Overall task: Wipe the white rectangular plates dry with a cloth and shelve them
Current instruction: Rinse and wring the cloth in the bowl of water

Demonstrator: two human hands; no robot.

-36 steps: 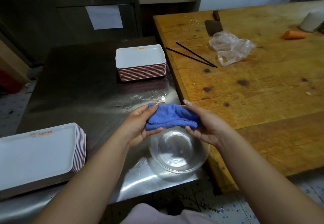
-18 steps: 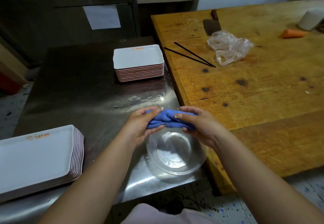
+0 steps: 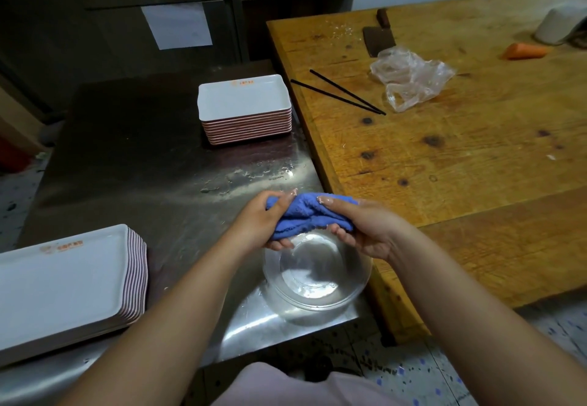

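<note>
On the wet steel counter [image 3: 133, 164], your left hand [image 3: 257, 224] and right hand [image 3: 365, 231] both clench the blue cloth [image 3: 309, 216] — twist hard, keeping drips over the glass bowl [image 3: 317, 281].

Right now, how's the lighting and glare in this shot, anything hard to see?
Head view: glare streaks the wet steel table and glass bowl; the back left is dark; wide-angle bending at the edges; blue cloth and plate stack read clearly.

Bowl [image 3: 317, 278] sits near the steel counter [image 3: 133, 158] front edge, plate stacks behind [image 3: 244, 100] and left [image 3: 63, 285].
</note>
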